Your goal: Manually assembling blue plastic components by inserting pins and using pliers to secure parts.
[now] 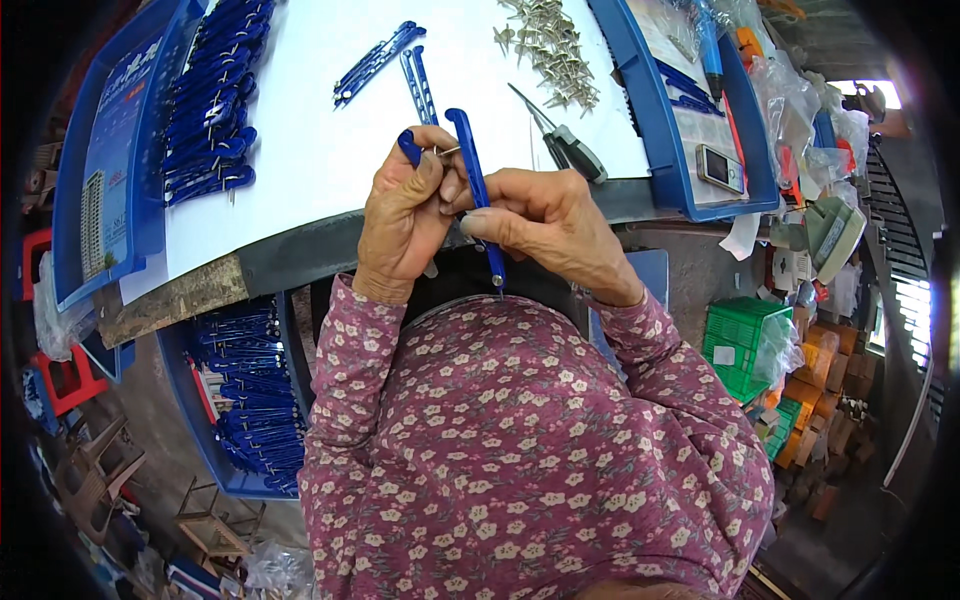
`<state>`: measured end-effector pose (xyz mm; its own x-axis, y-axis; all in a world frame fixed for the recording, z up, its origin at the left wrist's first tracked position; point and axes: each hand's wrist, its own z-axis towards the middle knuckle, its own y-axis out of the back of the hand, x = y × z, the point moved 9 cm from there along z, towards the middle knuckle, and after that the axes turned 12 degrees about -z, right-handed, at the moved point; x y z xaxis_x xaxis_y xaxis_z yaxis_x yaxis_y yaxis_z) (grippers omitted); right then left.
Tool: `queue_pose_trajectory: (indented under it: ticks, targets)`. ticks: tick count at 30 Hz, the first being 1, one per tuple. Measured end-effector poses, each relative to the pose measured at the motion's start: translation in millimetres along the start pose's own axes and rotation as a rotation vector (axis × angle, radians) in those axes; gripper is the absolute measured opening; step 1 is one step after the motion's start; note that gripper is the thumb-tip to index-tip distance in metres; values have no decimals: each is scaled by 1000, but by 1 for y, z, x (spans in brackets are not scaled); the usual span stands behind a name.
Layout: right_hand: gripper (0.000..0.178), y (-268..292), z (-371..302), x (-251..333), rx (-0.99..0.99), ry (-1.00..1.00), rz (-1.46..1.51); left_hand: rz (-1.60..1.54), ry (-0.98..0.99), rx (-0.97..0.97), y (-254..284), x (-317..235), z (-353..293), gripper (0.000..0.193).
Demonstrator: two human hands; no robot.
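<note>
Above the table's near edge, my hands are close together. My right hand (565, 215) pinches a long, narrow blue plastic piece (464, 135) between thumb and fingers; it is nearly upright, with a rounded upper end. My left hand (395, 225) is closed on another blue plastic piece (408, 148), whose rounded end sticks out past the fingers. A thin metal part (449, 151) shows between the left fingertips and the right-hand piece. Just beyond lie two pale-dotted blue strips (420, 85) and a small stack of similar blue pieces (378, 62).
Metal parts (560, 60) are heaped at the far right, near grey-and-black-handled pliers (568, 142). Assembled blue pieces (215, 110) line the left. Blue trays (150, 225) flank the white sheet; the right one holds a phone (720, 168). A lower bin (215, 480) holds more blue pieces.
</note>
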<state>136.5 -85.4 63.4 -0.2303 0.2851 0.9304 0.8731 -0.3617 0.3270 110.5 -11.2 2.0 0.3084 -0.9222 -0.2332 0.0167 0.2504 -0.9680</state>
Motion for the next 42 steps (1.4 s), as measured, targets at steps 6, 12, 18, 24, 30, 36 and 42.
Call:
queue_pose_trajectory:
  ticks: [6, 12, 18, 24, 30, 36, 42]
  targets:
    - [24, 0, -2, 3, -73, 33, -144, -159, 52, -4, 7, 11, -1, 20]
    - [23, -1, -4, 11, -107, 88, -261, -283, 87, -50, 7, 20, -3, 19]
    - [22, -1, -4, 8, -93, 74, -256, -258, 90, -44, 6, 18, -5, 18]
    - [19, -2, -3, -10, -102, 16, -24, -72, 113, -79, 8, 4, -10, 23]
    - [19, -9, -1, -31, -160, -73, 209, 332, -2, -288, -2, -18, -31, 31]
    - [19, -23, 2, -43, -192, -37, 336, 844, -86, -308, -4, -33, -54, 26]
    - [19, -40, 7, -54, -39, -52, 642, 1297, 26, -268, -16, -41, -73, 12]
